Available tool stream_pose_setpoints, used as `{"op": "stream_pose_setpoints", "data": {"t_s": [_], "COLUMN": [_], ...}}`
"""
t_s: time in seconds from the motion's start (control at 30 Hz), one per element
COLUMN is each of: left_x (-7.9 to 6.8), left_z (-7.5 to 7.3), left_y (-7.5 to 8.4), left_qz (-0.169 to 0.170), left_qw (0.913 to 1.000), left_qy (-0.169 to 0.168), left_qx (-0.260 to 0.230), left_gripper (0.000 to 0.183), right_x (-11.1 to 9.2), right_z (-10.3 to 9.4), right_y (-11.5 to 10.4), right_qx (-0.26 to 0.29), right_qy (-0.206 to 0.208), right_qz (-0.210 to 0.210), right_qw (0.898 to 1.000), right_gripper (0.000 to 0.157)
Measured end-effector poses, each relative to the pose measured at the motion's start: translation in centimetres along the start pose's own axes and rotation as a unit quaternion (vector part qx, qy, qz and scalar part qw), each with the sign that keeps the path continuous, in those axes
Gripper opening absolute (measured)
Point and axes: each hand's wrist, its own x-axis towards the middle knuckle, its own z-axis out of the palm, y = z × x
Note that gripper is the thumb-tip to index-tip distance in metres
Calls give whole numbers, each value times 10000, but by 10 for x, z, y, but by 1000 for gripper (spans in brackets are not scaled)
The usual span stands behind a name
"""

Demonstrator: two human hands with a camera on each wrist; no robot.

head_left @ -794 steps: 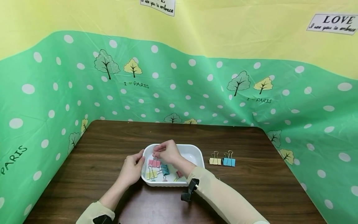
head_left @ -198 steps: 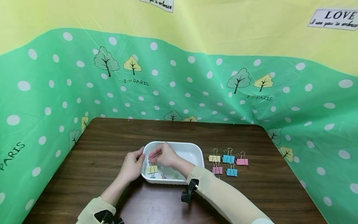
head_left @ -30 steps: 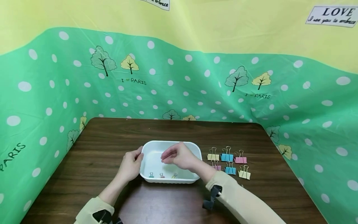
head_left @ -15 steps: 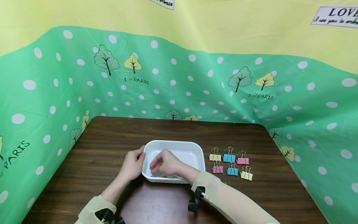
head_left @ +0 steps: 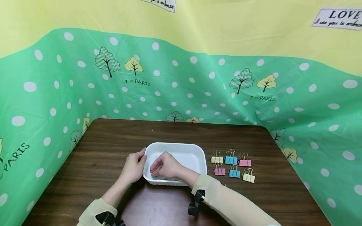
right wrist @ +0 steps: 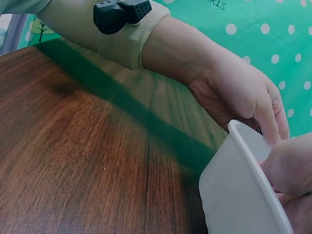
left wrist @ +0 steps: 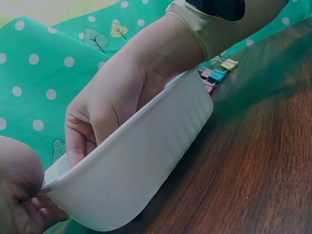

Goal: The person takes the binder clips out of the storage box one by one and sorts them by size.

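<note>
My left hand (head_left: 134,168) grips the white plastic tray (head_left: 195,147) at its left end, thumb over the rim and fingers against the outer wall. My right hand (head_left: 167,166) reaches down into the tray's near left part, fingers bent together. Close under its fingertips shows a sliver of a small teal binder clip (head_left: 154,178). The tray wall hides the fingertips in both wrist views, so whether they pinch the clip is not visible. Other small clips in the tray are mostly covered by this hand.
Right of the tray, larger binder clips stand in two rows on the brown wooden table (head_left: 113,141): yellow (head_left: 217,159), blue (head_left: 231,160) and pink (head_left: 244,163) behind; pink (head_left: 219,171), blue (head_left: 234,173) and yellow (head_left: 249,178) in front. A green and yellow cloth (head_left: 181,88) surrounds the table.
Large clips left the tray for the table: two stood there at first, then five, now two rows. Lately my right hand lowered toward the tray's near left corner; my left hand kept its grip.
</note>
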Motion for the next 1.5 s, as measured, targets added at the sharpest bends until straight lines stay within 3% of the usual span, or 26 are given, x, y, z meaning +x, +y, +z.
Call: {"op": "stream_pose_setpoints", "data": {"t_s": [0.33,0.53,1.03,1.3,1.5], "left_x": [-2,-3,-3,-1,-1], "left_z": [2,2,2,1,-1], "left_y": [0,3,-3,0,1], "left_qz": [6,-8,-256,-244,-263], "left_qw": [10000,10000,9994,9993,9993], "left_qy": [-13,-29,-120,-171,-211], "left_qx": [-50,-55,-192,-230,-180], "left_gripper": [38,39,40,41,42], "right_x": [0,-5,-53,-90,-120], "right_z": [3,-10,-80,-125,-148], "right_y": [2,-2,-17,-23,-21], "right_qx": [-115,39,263,-329,-395], "right_qy": [-20,114,617,1041,1287], "right_qz": [9,-18,-140,-220,-81], "right_qw": [9999,9999,9977,9938,9909], "right_gripper": [14,12,15,16,15]}}
